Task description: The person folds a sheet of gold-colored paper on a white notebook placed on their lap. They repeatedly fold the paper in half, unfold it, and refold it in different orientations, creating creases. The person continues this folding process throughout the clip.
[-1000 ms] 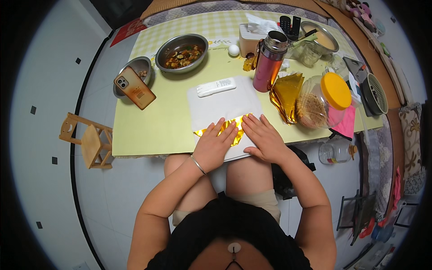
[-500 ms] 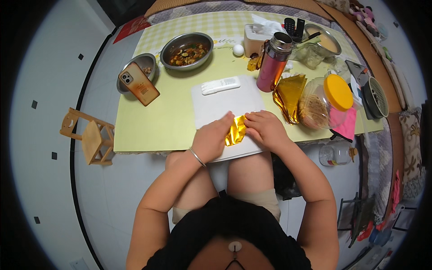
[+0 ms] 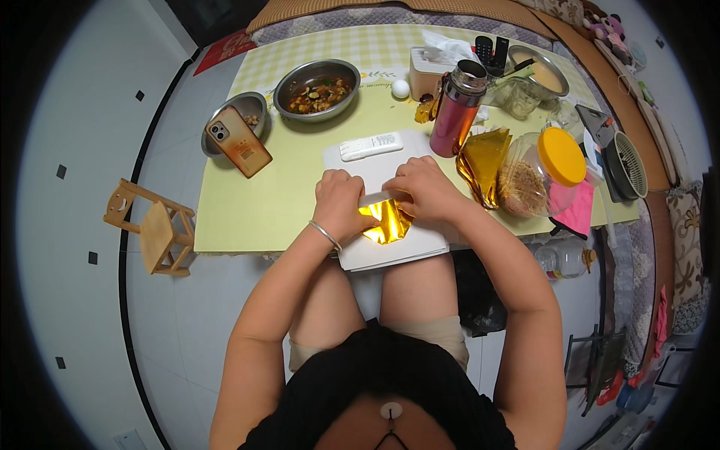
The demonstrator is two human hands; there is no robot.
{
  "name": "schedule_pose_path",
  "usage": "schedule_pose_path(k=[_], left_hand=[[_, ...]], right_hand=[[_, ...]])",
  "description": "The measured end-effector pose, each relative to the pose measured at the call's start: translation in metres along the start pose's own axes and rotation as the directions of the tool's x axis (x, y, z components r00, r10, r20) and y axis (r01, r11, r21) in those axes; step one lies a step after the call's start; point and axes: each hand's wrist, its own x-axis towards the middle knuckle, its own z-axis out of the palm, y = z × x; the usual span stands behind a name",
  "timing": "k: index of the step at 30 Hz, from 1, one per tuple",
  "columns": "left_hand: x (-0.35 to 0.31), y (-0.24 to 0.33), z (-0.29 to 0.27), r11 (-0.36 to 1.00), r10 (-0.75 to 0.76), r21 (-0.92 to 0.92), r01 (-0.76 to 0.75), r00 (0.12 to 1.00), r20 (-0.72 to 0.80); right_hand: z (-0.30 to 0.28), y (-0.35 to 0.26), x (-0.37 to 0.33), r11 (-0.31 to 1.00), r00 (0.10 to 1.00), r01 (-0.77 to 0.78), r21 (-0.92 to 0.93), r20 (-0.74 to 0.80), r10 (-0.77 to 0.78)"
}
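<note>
Fingers of the left hand: curled inward, gripping the left side of the gold foil, thumb laid along its edge. On the other side, from the right hand: a similar bent hold, thumb at the upper right of the foil, fingertips partly hidden. Between both hands: gold foil, shiny and creased, with a pale strip along its far side. Beneath it: white sheets, jutting a little past the near edge of the tabletop. Around the left wrist: a silver bangle. On the far part of the white sheets: a slim white object. Off to the right: a pink metallic flask, upright; next to it, more gold sheets, then a clear jar with a yellow lid, tilted over. Off to the left: a phone overlapping a small metal bowl, near a larger metal bowl of food.
</note>
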Motion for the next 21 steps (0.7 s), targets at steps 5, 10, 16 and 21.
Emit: schedule_pose_path(k=[5, 10, 16, 21], left_hand=[[-0.014, 0.001, 0.011, 0.976, 0.205, -0.058, -0.208, 0.977, -0.053], [-0.053, 0.005, 0.052, 0.94, 0.303, 0.192, -0.283, 0.949, -0.083], [-0.089, 0.001, 0.047, 0.978, 0.2, 0.089, -0.189, 0.97, -0.135], [-0.109, -0.01, 0.047, 0.985, 0.172, 0.036, -0.169, 0.971, -0.168]], right_hand=[[0.026, 0.007, -0.015, 0.942, 0.938, 0.251, -0.222, -0.183, -0.294], [0.04, -0.014, -0.042, 0.982, 0.985, 0.153, -0.114, -0.066, -0.161], [0.037, -0.007, -0.075, 0.993, 0.995, -0.097, -0.063, -0.017, 0.096], [0.03, -0.012, -0.08, 0.989, 0.994, -0.11, -0.094, -0.027, 0.108]])
